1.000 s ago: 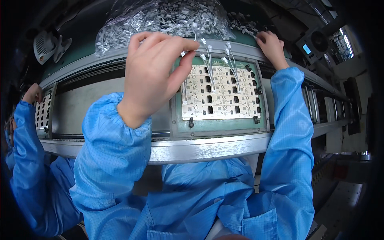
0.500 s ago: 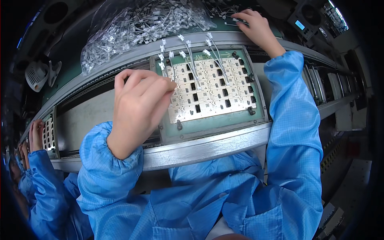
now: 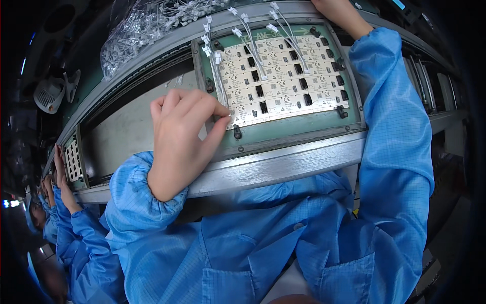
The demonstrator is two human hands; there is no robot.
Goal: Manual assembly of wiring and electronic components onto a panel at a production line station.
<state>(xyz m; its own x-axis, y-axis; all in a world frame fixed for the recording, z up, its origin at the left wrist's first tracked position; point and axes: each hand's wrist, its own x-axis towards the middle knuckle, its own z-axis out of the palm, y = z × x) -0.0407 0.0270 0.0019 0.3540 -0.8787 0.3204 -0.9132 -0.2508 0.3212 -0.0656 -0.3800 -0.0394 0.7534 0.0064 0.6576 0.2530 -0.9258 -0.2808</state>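
A panel of white circuit boards (image 3: 283, 92) with black components lies in a green fixture (image 3: 291, 123). My left hand (image 3: 185, 134) is at the panel's near left corner, thumb and forefinger pinched together at its edge. Whatever lies between those fingertips is too small to make out. Several white wire leads with connectors (image 3: 217, 60) run from the left column of boards over the fixture's far edge. More leads (image 3: 253, 46) rise from the middle and right columns. My right hand (image 3: 331, 6) reaches past the far rail, its fingers cut off by the upper frame edge.
A clear plastic bag of wire leads (image 3: 167, 25) lies beyond the far rail. The near metal rail (image 3: 283, 158) runs between me and the fixture. To the left are a small white fan (image 3: 49, 96), another board panel (image 3: 73, 159) and a co-worker's hand (image 3: 66, 190).
My left hand has come down along the panel's left edge to its near corner. My right hand, earlier over loose leads, now shows only partly. The whole view has shifted.
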